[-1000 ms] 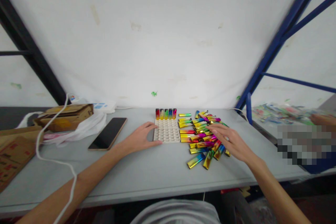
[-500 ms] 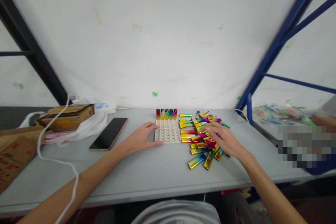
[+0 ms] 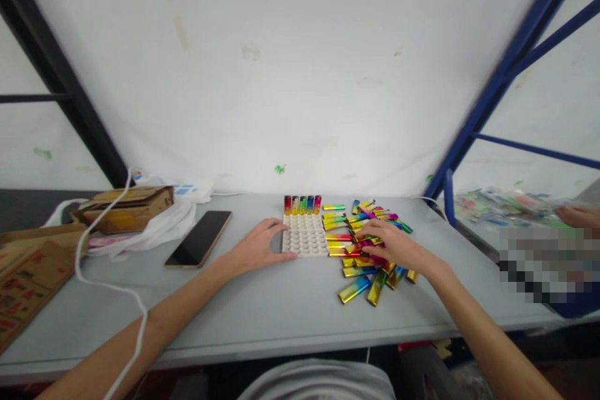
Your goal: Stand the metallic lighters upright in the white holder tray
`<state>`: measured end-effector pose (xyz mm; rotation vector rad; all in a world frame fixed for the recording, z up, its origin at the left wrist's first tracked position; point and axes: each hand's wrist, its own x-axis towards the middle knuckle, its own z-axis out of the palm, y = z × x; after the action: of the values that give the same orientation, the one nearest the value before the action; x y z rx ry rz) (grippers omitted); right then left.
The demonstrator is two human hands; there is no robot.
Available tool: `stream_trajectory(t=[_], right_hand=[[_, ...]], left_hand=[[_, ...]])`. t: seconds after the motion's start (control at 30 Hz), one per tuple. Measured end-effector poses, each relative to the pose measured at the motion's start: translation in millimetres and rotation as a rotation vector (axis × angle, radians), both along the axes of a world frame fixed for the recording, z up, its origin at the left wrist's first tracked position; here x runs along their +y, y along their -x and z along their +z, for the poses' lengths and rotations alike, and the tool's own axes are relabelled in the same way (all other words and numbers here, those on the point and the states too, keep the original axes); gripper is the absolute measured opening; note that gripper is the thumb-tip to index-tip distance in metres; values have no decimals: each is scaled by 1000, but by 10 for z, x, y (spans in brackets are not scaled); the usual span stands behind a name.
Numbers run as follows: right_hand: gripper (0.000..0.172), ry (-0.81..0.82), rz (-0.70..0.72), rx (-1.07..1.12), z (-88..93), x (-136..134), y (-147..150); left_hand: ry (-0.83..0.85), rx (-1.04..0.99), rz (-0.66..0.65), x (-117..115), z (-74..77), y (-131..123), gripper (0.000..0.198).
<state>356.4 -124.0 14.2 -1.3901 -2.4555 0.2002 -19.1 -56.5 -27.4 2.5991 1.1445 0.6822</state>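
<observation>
While our left hand [image 3: 262, 244] steadied the tray [image 3: 304, 237], our right hand [image 3: 396, 245] worked over the pile of lighters [image 3: 356, 262], which lay just beside the tray at its three to four o'clock. The tray stood on the table [image 3: 262, 309], near the centre of our view. Along its twelve o'clock edge, five lighters [image 3: 303, 205] stood upright in one row, and from that row towards six o'clock the round holes lay open to sight.

Our left thumb and fingers were spread wide at the nine o'clock side of the tray, the thumb reaching its seven o'clock corner; they seemed to touch it. Our right fingers were bent downward among the lighters, but we could not tell whether they pinched one or only touched it.

By our judgement, the step in hand was choosing and taking from the pile. A next move called for thumb and finger to close cleanly on one lighter, without dragging the crossed ones, and for the left hand to prevent the tray from sliding.

Farther away, at nine o'clock, lay a phone [image 3: 200, 239]; well apart, at three o'clock, we noticed another person's hand [image 3: 579, 215].
</observation>
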Motion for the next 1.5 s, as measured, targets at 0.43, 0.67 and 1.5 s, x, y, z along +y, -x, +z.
stream_trajectory(t=[0.43,0.67,1.5], right_hand=[[29,-41,80,52,395,614,370],[21,-76,-29,58,64,1241,399],[34,124,-18,-54,-70,1111,159]], left_hand=[[14,13,-7,-20,24,-67,67],[56,9,-94,-24,75,42,71],[55,53,-170,50,66,132,68]])
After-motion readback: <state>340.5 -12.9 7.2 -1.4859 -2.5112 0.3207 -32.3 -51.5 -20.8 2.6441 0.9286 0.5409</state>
